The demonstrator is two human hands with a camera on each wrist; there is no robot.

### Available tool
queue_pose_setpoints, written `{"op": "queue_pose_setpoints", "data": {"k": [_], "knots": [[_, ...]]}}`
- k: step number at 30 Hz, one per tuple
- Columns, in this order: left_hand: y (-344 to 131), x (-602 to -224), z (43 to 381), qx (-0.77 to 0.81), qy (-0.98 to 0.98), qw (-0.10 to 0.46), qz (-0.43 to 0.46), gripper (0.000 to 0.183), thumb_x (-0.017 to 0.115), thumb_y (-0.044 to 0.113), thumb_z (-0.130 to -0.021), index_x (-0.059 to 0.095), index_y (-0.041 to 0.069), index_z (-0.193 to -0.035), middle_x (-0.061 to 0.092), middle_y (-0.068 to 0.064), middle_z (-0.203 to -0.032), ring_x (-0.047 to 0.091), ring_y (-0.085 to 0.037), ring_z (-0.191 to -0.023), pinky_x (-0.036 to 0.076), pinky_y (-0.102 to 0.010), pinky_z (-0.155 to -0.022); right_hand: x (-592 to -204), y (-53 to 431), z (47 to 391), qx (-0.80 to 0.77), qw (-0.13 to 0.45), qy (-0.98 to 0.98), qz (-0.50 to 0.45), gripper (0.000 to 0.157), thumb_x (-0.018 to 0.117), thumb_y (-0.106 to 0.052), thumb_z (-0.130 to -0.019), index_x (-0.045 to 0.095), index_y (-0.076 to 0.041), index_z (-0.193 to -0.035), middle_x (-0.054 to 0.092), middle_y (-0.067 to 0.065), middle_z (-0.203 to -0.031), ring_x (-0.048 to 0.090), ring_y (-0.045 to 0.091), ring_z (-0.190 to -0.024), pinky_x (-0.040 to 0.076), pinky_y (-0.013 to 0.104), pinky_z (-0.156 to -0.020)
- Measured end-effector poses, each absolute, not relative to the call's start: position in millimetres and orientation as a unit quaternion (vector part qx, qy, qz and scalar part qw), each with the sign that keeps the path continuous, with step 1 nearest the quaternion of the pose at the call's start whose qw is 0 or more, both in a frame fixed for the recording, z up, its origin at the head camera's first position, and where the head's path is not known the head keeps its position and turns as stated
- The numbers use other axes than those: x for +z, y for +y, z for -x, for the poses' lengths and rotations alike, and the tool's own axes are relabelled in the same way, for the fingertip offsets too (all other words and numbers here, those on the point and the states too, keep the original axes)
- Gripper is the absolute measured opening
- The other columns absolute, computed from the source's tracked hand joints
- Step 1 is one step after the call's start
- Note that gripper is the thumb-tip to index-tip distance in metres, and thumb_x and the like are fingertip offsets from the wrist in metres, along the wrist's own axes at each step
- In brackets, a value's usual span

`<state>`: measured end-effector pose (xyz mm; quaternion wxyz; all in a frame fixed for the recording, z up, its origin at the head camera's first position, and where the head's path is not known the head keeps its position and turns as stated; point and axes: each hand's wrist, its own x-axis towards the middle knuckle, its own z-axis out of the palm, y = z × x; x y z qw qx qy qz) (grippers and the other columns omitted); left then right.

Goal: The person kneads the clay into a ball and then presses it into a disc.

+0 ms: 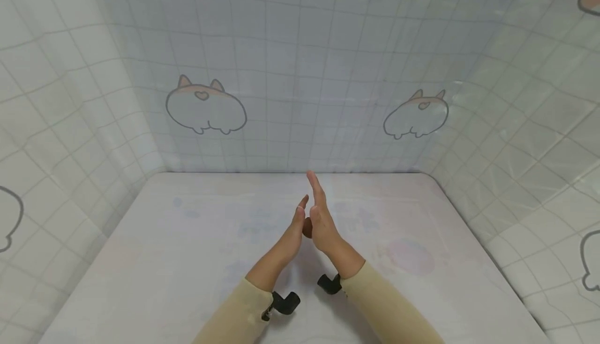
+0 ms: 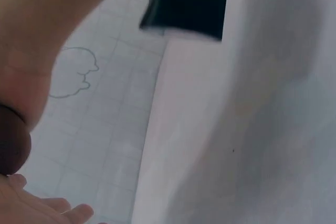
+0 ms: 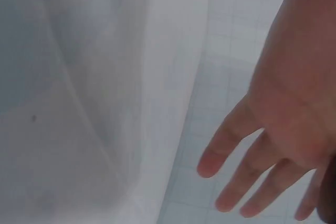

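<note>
A dark brown round lump [image 1: 307, 228] sits between the two palms, above the table. My left hand [image 1: 294, 232] presses it from the left, its fingers pointing away and up. From the other side my right hand [image 1: 325, 227] presses with straight fingers. The right wrist view shows that hand's fingers [image 3: 247, 174] extended and spread, with the lump [image 3: 329, 192] partly cut off at the frame's edge. In the left wrist view the lump [image 2: 13, 141] looks smooth and rounded. What the lump is made of cannot be told.
A pale table [image 1: 187, 260] with faint pastel prints lies under the hands. Around it hang white grid-patterned sheets [image 1: 290, 73] with cartoon corgi drawings [image 1: 206, 107]. Black wrist mounts [image 1: 286, 303] stick out below both cream sleeves [image 1: 389, 302].
</note>
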<state>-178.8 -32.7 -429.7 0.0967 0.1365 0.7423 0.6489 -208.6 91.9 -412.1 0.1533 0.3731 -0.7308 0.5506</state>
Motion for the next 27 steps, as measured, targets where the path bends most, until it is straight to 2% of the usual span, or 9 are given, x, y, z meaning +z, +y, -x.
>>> {"op": "queue_pose_setpoints", "data": {"k": [8,15,19,22,23,24,26,27], "knots": [[-32,-425,171,0.652,0.729,0.094,-0.184,0.073,-0.003,0.071,-0.097,-0.003,0.036,-0.161,-0.002,-0.003,-0.167,-0.003,-0.033,-0.152,0.002,-0.073,-0.111,-420,96,220,0.547,0.134,-0.749,-0.350,0.092,0.009,-0.079,-0.094,0.001,-0.017,-0.162,0.004,0.005,-0.168,0.005,0.026,-0.152,0.013,0.069,-0.113],[-28,-423,167,0.674,0.706,0.066,-0.208,0.077,0.000,0.072,-0.097,-0.001,0.031,-0.162,0.001,-0.006,-0.168,0.003,-0.033,-0.152,0.001,-0.072,-0.111,-431,101,227,0.543,0.124,-0.765,-0.324,0.091,0.009,-0.079,-0.094,0.003,-0.019,-0.163,0.005,0.005,-0.168,0.007,0.028,-0.152,0.016,0.072,-0.110],[-27,-418,165,0.683,0.695,0.042,-0.220,0.083,0.002,0.077,-0.094,-0.002,0.029,-0.162,-0.001,-0.004,-0.168,0.007,-0.033,-0.152,0.003,-0.073,-0.111,-437,104,227,0.537,0.108,-0.775,-0.315,0.092,0.010,-0.079,-0.094,0.003,-0.019,-0.163,0.004,0.004,-0.167,0.007,0.030,-0.152,0.015,0.074,-0.109],[-27,-412,165,0.695,0.679,0.026,-0.235,0.090,0.005,0.081,-0.091,-0.003,0.027,-0.162,-0.004,-0.001,-0.167,0.004,-0.030,-0.153,0.002,-0.071,-0.112,-440,106,225,0.538,0.087,-0.778,-0.311,0.091,0.011,-0.081,-0.092,0.001,-0.023,-0.163,0.003,0.004,-0.167,0.007,0.029,-0.151,0.015,0.074,-0.109],[-27,-410,165,0.699,0.672,0.021,-0.242,0.091,0.005,0.081,-0.091,-0.004,0.026,-0.162,-0.005,-0.001,-0.167,0.003,-0.029,-0.153,0.001,-0.070,-0.112,-441,107,224,0.541,0.078,-0.778,-0.310,0.091,0.011,-0.081,-0.092,0.001,-0.025,-0.163,0.003,0.004,-0.167,0.012,0.029,-0.149,0.016,0.072,-0.109],[-27,-408,165,0.705,0.664,0.014,-0.249,0.092,0.006,0.081,-0.091,-0.004,0.024,-0.162,-0.006,-0.001,-0.167,0.001,-0.029,-0.153,0.000,-0.069,-0.113,-442,107,222,0.545,0.070,-0.776,-0.309,0.090,0.011,-0.081,-0.092,0.000,-0.027,-0.162,0.008,0.006,-0.165,0.027,0.028,-0.143,0.019,0.070,-0.109],[-28,-405,166,0.714,0.649,0.002,-0.263,0.092,0.008,0.080,-0.093,-0.006,0.021,-0.162,-0.008,-0.001,-0.167,-0.003,-0.028,-0.153,-0.002,-0.065,-0.115,-444,107,219,0.555,0.053,-0.771,-0.308,0.088,0.012,-0.081,-0.092,-0.001,-0.029,-0.162,0.039,0.014,-0.146,0.050,0.026,-0.114,0.031,0.065,-0.102],[-28,-404,167,0.715,0.645,-0.006,-0.268,0.092,0.008,0.079,-0.093,-0.006,0.020,-0.162,-0.009,-0.001,-0.167,-0.004,-0.027,-0.153,-0.003,-0.063,-0.116,-443,107,216,0.557,0.050,-0.769,-0.310,0.086,0.012,-0.079,-0.093,-0.002,-0.029,-0.162,0.040,0.014,-0.141,0.049,0.024,-0.105,0.031,0.063,-0.102]]}}
